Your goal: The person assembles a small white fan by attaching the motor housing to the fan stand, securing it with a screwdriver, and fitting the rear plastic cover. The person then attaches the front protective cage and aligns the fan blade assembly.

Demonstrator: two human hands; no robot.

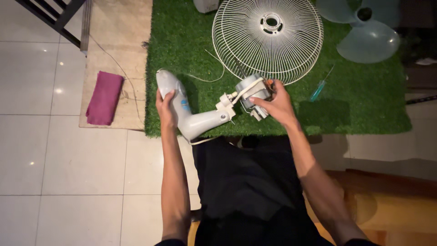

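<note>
Left hand: the left hand (165,108) is wrapped around the base end of the white fan body (191,114), thumb on top, fingers curled underneath and closed on it.
Right hand: the right hand (275,104) is closed on the fan motor (251,93), fingertips pressed to its near side, thumb toward the grille.
Fan body: white, bent like an elbow, lying on its side at the near edge of the green mat (355,109), its neck pointing right to the motor.
Fan motor: a grey, bare metal block joined to the neck by a white hinge piece (226,102); thin white wires run across its top.
Cord: a white cord (210,78) loops over the mat from the body toward the grille.
Wire grille: a round white wire grille (267,38) lies flat on the mat just beyond the motor, close to the right hand.
Fan blade: a pale blue-green fan blade (364,34) rests at the far right corner of the mat, well apart from both hands.
Screwdriver: a screwdriver (319,86) with a translucent teal handle lies on the mat to the right of the right hand, near but not touching.
Cloth: a folded magenta cloth (104,98) lies on a beige rug (120,41), left of the mat.
Floor: pale floor tiles (59,168) surround the mat.
</note>
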